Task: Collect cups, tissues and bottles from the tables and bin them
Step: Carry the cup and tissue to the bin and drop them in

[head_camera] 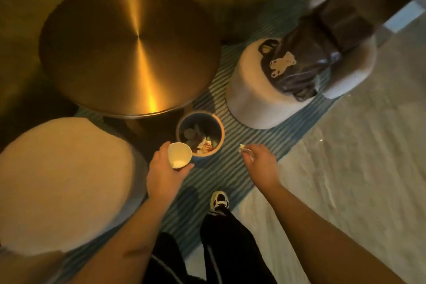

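Observation:
A small round bin (219, 128) stands on the striped rug just below the round table, with cups and crumpled tissues inside. My left hand (164, 173) grips a white paper cup (179, 154), held upright at the bin's near left rim. My right hand (259, 163) hovers to the right of the bin and pinches a small crumpled white tissue (242, 148) between its fingertips.
A round brass-coloured table (129, 48) fills the upper left. A pale round pouf (62, 184) sits at the left. A white armchair (253, 90) with a dark garment (306, 62) on it stands at the right. My shoe (220, 199) rests on the blue striped rug (230, 168).

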### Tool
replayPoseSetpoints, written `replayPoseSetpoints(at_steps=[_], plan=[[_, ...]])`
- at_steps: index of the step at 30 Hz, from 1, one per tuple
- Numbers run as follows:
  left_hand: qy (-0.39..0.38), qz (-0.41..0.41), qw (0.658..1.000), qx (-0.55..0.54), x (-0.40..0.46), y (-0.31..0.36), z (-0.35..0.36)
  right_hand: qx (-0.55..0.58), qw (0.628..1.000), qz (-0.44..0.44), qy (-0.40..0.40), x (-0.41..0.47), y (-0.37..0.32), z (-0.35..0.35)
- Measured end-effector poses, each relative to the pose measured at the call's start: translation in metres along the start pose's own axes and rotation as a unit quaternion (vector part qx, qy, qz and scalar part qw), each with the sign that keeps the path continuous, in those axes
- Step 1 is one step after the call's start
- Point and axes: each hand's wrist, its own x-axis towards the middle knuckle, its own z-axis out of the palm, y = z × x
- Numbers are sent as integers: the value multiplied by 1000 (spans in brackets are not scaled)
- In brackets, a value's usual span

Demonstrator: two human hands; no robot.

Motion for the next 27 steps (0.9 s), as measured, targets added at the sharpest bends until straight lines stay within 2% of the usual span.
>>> replayPoseSetpoints(at_steps=[4, 7, 13, 18, 22, 27], plan=[[10, -79, 996, -43, 32, 12, 49, -5, 998, -22, -51, 72, 31, 0], [16, -92, 994, -64, 71, 8, 90, 0, 996, -35, -82, 128, 46, 25], [15, -108, 993, -44, 149, -36, 182, 25, 993, -39, -113, 221, 72, 130], [56, -141, 988, -2, 187, -65, 237, 81, 991, -29, -107, 257, 95, 210], [47, -160, 986, 2, 193, -84, 253, 78, 989, -19, -128, 267, 106, 246], [49, -94, 994, 28, 180, -84, 228, 84, 986, -78, -118, 255, 102, 230]])
